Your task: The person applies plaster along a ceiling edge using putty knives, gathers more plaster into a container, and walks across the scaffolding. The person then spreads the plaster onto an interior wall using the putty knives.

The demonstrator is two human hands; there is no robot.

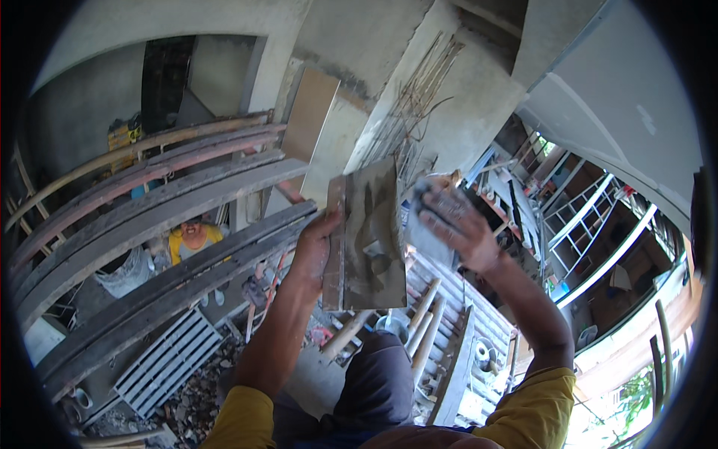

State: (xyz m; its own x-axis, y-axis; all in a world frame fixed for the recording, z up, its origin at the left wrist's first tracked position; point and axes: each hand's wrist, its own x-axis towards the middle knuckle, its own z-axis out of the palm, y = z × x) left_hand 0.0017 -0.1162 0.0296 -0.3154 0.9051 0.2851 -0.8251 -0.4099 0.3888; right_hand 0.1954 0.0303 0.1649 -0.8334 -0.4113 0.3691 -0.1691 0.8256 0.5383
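Note:
My left hand [320, 233] is closed on the left edge of a flat mortar board [372, 247], which has a wooden strip along that side. Wet grey cement is smeared over its face, and I hold it tilted upright before me. To the right of the board, my right hand [458, 224] is raised with its fingers bent round a grey, flat-bladed tool that looks like a trowel [431, 243]. Its handle is mostly hidden by the fingers. A narrow gap separates the trowel from the board.
Long timber beams [179, 183] cross the left side. Below them stand a person in a yellow shirt [193, 241] and a slatted white panel [170, 361] near rubble [198, 393]. Thin bent rods [419, 101] lean at the concrete wall [467, 105]. Corrugated sheeting [456, 299] and poles [423, 329] lie below.

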